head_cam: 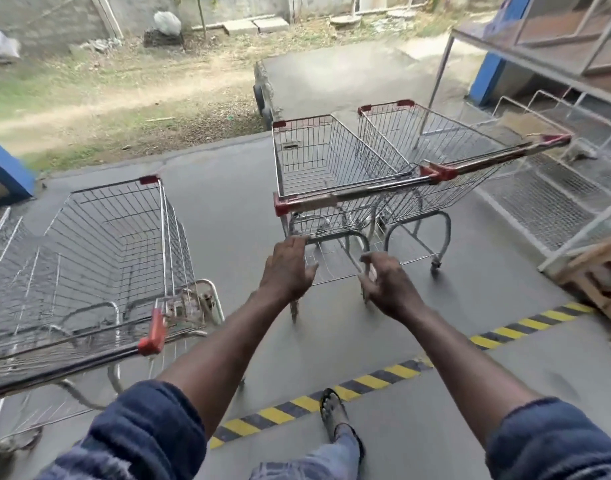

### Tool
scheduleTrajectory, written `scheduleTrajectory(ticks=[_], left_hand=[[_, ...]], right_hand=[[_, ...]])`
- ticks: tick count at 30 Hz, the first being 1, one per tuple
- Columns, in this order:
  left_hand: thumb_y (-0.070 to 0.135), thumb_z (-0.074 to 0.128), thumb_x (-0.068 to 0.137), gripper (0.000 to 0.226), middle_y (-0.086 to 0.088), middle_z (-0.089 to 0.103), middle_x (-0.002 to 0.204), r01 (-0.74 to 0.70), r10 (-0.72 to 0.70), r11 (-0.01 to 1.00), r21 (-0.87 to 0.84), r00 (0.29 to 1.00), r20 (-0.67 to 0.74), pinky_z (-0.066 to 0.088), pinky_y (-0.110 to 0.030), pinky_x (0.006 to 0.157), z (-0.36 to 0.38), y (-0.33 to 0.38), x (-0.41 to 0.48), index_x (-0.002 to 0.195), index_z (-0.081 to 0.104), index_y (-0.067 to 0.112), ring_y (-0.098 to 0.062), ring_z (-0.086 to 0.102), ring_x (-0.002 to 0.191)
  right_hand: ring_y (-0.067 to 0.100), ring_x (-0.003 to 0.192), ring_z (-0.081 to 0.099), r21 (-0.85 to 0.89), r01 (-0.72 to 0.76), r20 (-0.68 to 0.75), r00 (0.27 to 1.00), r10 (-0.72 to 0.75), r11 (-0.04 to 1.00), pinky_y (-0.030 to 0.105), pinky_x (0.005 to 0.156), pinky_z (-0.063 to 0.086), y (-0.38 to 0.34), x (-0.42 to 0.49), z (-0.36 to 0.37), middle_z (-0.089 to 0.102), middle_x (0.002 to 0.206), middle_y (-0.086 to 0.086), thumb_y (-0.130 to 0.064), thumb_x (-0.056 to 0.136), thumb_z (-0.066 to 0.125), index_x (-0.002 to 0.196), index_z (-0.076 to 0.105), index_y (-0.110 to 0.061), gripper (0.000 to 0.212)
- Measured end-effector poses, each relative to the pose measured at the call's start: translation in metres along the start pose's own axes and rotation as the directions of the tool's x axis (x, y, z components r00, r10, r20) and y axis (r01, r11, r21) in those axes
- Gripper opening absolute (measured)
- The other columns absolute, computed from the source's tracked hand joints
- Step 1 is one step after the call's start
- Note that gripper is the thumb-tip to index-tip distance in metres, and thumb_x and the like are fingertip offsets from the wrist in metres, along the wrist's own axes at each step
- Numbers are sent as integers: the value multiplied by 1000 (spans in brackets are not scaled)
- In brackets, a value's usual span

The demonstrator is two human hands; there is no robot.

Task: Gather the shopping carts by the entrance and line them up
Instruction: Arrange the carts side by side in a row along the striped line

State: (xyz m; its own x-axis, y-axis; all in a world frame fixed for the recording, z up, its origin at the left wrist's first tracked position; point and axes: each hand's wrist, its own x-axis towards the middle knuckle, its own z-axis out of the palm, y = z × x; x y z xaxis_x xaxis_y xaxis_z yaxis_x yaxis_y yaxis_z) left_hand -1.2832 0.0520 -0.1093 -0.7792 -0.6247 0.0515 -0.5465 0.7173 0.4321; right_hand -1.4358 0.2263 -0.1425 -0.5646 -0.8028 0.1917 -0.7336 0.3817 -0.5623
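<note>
Beyond one yellow-black floor stripe [373, 379]: left shopping cart [117, 237], middle shopping cart [318, 161] and right shopping cart [446, 140], three altogether; left hand [286, 271] and right hand [387, 285], two.

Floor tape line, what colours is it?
The floor tape is striped yellow and black, clearest in the head view.

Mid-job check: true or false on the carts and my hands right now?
Three silver wire shopping carts with red corner caps are in view. True: left cart, middle cart, right cart.
The left hand grips a cart handle. False: left hand and right hand are open, gripping nothing.
The middle and right carts stand side by side. True.
The yellow-and-black striped floor line lies beyond those two carts. False: it runs nearer the person.
</note>
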Motion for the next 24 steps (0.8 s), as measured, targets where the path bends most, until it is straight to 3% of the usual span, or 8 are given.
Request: scheduleTrajectory(ticks=[6, 9, 12, 14, 16, 19, 22, 24], left_hand=[[36, 65, 88, 59, -11, 50, 137, 11, -7, 997, 72, 999, -49, 38, -44, 107, 22, 12, 139, 139, 45, 13, -32, 45, 127], [46, 59, 92, 57, -10, 53, 137, 51, -60, 982, 181, 997, 47, 31, -46, 111, 29, 3, 190, 138, 49, 13, -32, 49, 127], [58, 48, 95, 38, -3, 67, 118, 95, -134, 957, 274, 983, 125, 33, -47, 104, 33, -13, 213, 111, 61, 26, -30, 59, 112], [55, 45, 96, 32, -3, 68, 113, 92, -131, 952, 290, 984, 117, 28, -50, 109, 37, -20, 217, 110, 60, 30, -30, 60, 111], [52, 46, 97, 30, -2, 66, 111, 101, -132, 946, 308, 988, 80, 24, -52, 112, 42, -22, 216, 112, 58, 30, -29, 59, 112], [53, 47, 96, 33, -3, 63, 107, 139, -171, 942, 307, 982, 81, 35, -48, 102, 46, -17, 206, 109, 59, 26, -29, 59, 108], [55, 48, 93, 34, -4, 65, 98, 185, -206, 934, 307, 978, 37, 42, -46, 95, 57, -7, 191, 103, 60, 25, -29, 60, 100], [58, 47, 93, 34, -2, 66, 97, 235, -246, 932, 275, 969, 7, 41, -46, 95, 64, 6, 178, 101, 59, 26, -28, 61, 96]], right_hand=[[28, 113, 54, -72, -30, -1, 1000, 30, 997, 40, 97, 45, 54, 97, -25, 63, 116, 10, -22, 88, 68, 120, 60, -11, 34], [29, 114, 52, -107, -56, -24, 998, 54, 993, 44, 96, 46, 69, 148, -32, 61, 118, 11, -26, 89, 66, 123, 57, -12, 38], [29, 121, 47, -224, -110, 22, 993, 118, 968, 50, 102, 43, 81, 190, -34, 54, 129, 10, -38, 91, 63, 131, 49, -14, 49], [31, 137, 36, -313, -129, 133, 975, 177, 941, 60, 112, 31, 90, 210, -29, 41, 145, 10, -47, 93, 58, 141, 38, -18, 59], [32, 152, 6, -373, -112, 242, 947, 213, 921, 65, 117, 5, 101, 226, -21, 13, 163, 11, -55, 96, 49, 153, 21, -21, 71], [33, 148, -28, -432, -66, 393, 884, 253, 900, 62, 113, -21, 123, 234, -5, -21, 164, 12, -68, 97, 26, 158, -9, -31, 79], [38, 152, -9, -418, -34, 446, 863, 237, 908, 63, 119, -1, 144, 231, 0, -13, 166, 13, -85, 83, 12, 155, -11, -36, 90], [35, 151, -17, -421, 25, 455, 871, 187, 907, 63, 119, -8, 152, 232, -6, -21, 165, 10, -85, 83, 15, 155, -4, -36, 88]])
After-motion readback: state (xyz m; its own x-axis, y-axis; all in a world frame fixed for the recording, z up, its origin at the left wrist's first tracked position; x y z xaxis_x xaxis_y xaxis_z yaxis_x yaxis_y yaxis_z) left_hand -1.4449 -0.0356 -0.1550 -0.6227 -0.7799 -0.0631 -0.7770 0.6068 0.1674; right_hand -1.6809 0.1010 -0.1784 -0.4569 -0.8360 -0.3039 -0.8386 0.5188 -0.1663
